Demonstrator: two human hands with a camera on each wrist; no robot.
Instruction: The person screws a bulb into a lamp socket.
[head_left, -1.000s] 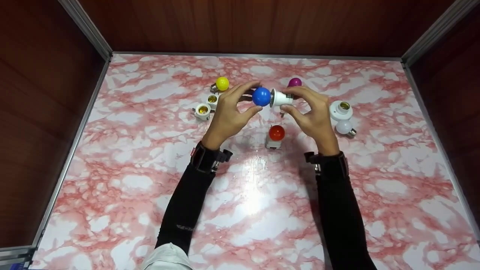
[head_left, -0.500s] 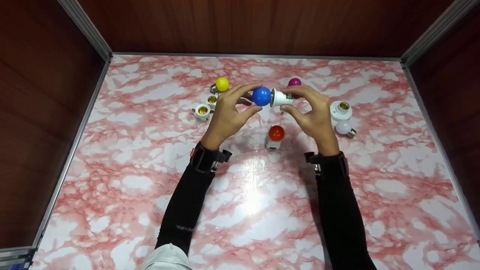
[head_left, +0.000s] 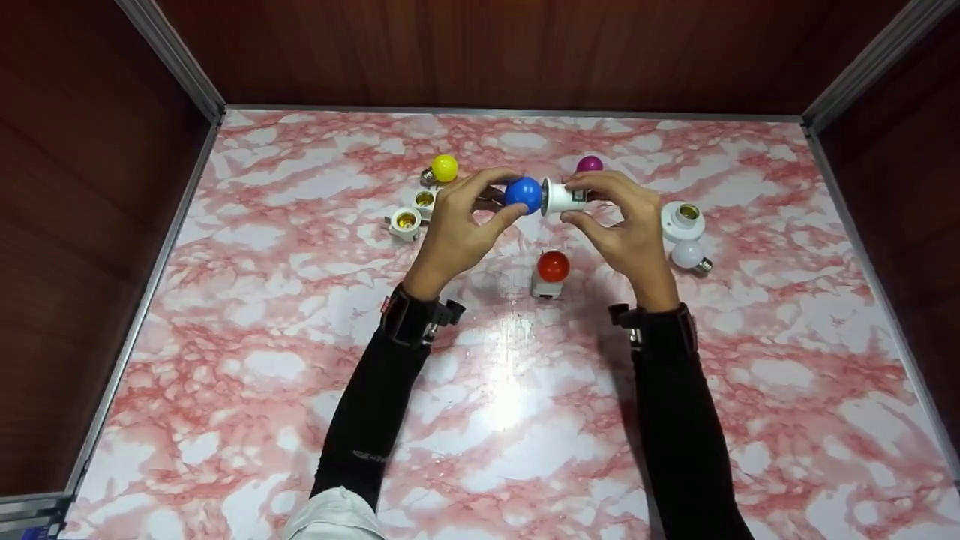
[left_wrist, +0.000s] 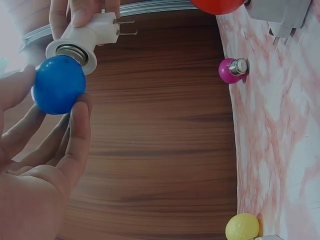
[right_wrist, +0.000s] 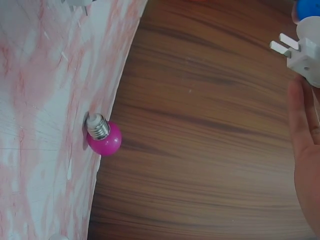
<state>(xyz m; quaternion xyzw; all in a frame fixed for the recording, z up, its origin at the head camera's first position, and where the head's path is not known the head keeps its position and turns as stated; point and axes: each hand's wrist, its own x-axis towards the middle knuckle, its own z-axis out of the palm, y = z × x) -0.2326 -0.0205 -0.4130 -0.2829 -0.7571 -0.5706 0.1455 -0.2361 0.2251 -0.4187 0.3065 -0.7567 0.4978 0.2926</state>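
My left hand [head_left: 461, 229] pinches a blue light bulb [head_left: 523, 196] between thumb and fingers, up off the table. Facing it, my right hand [head_left: 626, 217] grips a white plug-in bulb socket [head_left: 562, 197] by its plug end. In the left wrist view the blue bulb [left_wrist: 59, 85] has its metal screw base [left_wrist: 72, 52] partly inside the mouth of the white socket [left_wrist: 85, 37], with some thread showing. Two flat prongs [right_wrist: 285, 45] stick out of the socket in the right wrist view. How deep the thread sits is hidden.
A red bulb [head_left: 553, 266] stands in a white socket nearer me. A yellow bulb [head_left: 444, 168] and two sockets [head_left: 405, 223] lie left; a magenta bulb [head_left: 590, 164] lies behind my right hand. At right are a round socket [head_left: 683, 220] and a white bulb [head_left: 688, 254]. Wooden walls [head_left: 480, 52] enclose the table.
My left thumb and fingers have shifted slightly on the blue bulb, with the thumb now further over it. The socket and right hand stay almost in place.
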